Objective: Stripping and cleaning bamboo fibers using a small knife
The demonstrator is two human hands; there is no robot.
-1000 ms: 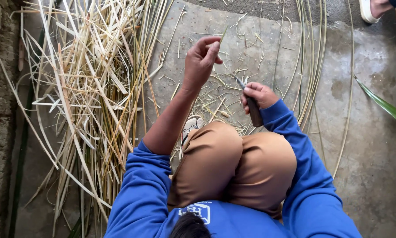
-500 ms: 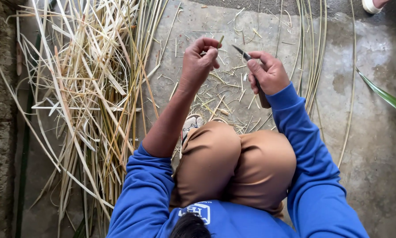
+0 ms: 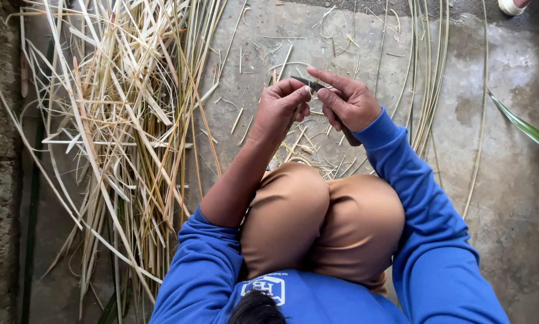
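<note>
I squat on a concrete floor (image 3: 509, 198) in a blue sweater and tan trousers, knees drawn up. My right hand (image 3: 350, 102) grips a small dark knife (image 3: 310, 83), its blade pointing left and its handle running down past the palm. My left hand (image 3: 282, 107) meets it, fingers pinched closed at the blade's tip. Whether a thin strip sits between those fingers is too small to tell. Short pale offcuts (image 3: 308, 147) lie on the floor just below both hands.
A large loose pile of pale split cane strips (image 3: 119, 120) covers the floor at my left. Long thin green-yellow strips (image 3: 428, 78) curve along the right. A green leaf (image 3: 524, 129) pokes in at the right edge; another person's white shoe (image 3: 512, 6) at top right.
My two hands have come together: the left moved right and down to the blade tip, and the right lifted the knife up from beside my knee.
</note>
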